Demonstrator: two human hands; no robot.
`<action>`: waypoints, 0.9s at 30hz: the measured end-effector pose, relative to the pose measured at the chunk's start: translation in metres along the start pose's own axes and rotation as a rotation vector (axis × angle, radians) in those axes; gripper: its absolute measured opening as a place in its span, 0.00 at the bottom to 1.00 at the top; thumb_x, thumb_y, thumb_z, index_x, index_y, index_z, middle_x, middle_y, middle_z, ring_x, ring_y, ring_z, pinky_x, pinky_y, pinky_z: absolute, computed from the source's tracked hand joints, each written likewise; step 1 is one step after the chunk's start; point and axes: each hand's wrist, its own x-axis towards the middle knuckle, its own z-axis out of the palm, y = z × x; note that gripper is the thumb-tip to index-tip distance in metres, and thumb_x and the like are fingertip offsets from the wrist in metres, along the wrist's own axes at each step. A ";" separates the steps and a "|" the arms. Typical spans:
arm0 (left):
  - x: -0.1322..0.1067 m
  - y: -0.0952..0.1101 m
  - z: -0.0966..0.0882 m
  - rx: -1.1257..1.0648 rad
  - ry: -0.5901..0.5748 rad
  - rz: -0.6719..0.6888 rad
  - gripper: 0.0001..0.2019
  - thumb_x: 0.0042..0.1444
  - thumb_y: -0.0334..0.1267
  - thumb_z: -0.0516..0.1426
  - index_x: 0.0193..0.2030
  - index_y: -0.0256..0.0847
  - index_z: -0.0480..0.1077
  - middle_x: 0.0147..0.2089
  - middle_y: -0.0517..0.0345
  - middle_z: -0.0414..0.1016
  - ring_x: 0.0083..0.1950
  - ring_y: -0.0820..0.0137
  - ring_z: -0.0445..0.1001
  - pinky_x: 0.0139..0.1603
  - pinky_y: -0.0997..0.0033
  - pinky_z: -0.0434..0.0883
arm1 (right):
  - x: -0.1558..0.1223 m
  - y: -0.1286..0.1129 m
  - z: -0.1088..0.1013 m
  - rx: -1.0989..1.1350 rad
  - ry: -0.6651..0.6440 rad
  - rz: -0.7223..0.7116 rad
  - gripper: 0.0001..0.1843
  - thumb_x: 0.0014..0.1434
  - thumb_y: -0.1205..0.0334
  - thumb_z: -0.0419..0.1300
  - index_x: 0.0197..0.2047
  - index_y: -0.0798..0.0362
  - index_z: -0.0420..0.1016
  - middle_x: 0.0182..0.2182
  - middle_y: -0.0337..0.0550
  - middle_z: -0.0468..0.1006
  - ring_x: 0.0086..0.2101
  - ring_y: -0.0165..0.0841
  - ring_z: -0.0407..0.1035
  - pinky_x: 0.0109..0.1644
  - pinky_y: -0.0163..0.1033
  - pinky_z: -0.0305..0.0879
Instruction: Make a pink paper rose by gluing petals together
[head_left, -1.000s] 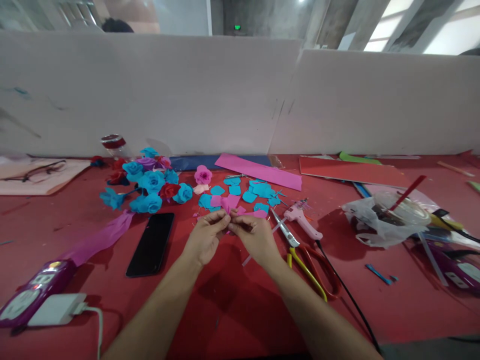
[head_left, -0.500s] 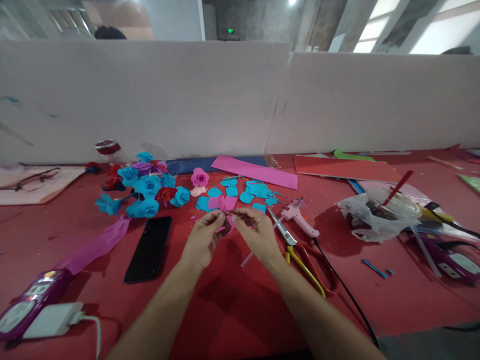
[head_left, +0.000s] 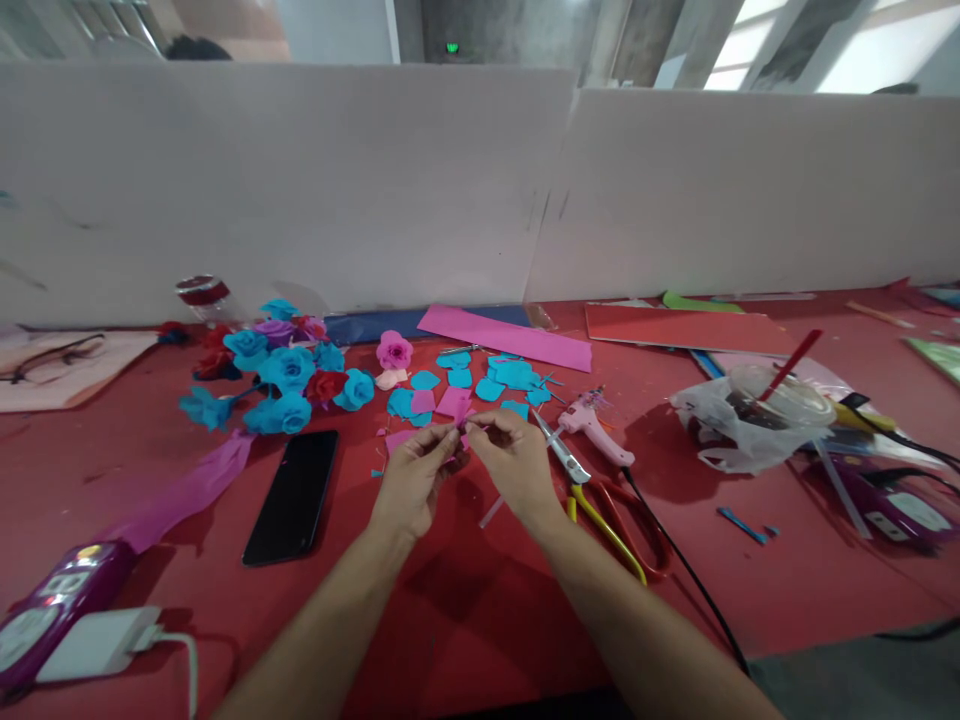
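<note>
My left hand (head_left: 415, 478) and my right hand (head_left: 514, 462) meet over the middle of the red table. Thumbs and fingers of both pinch a small pink paper piece (head_left: 462, 416), partly hidden by the fingertips. Around them lie a pink paper square (head_left: 422, 401), another pink piece (head_left: 397, 440) by the left hand, and several blue paper petals (head_left: 514, 374). A finished pink paper flower (head_left: 394, 351) rests just beyond. Right of my right hand are scissors (head_left: 571, 466) with yellow and red handles and a pink glue gun (head_left: 596, 430).
Blue, red and purple paper flowers (head_left: 289, 369) are bunched on the left, behind a black phone (head_left: 291, 498). A pink paper strip (head_left: 506, 338) lies at the back before a white partition (head_left: 300, 190). At right sits a cup in a plastic bag (head_left: 739, 440). The glue gun's cord (head_left: 686, 560) runs forward.
The pink piece has turned and looks narrower between my fingertips. More of the pink paper beside my left hand shows. The whole view has shifted slightly.
</note>
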 end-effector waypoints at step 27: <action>0.000 0.010 -0.004 -0.122 0.075 -0.146 0.11 0.38 0.35 0.67 0.31 0.36 0.75 0.25 0.63 0.69 0.24 0.82 0.64 0.25 0.83 0.63 | 0.020 0.003 -0.018 -0.191 -0.272 0.014 0.14 0.57 0.62 0.52 0.42 0.53 0.77 0.36 0.43 0.80 0.35 0.32 0.73 0.39 0.37 0.68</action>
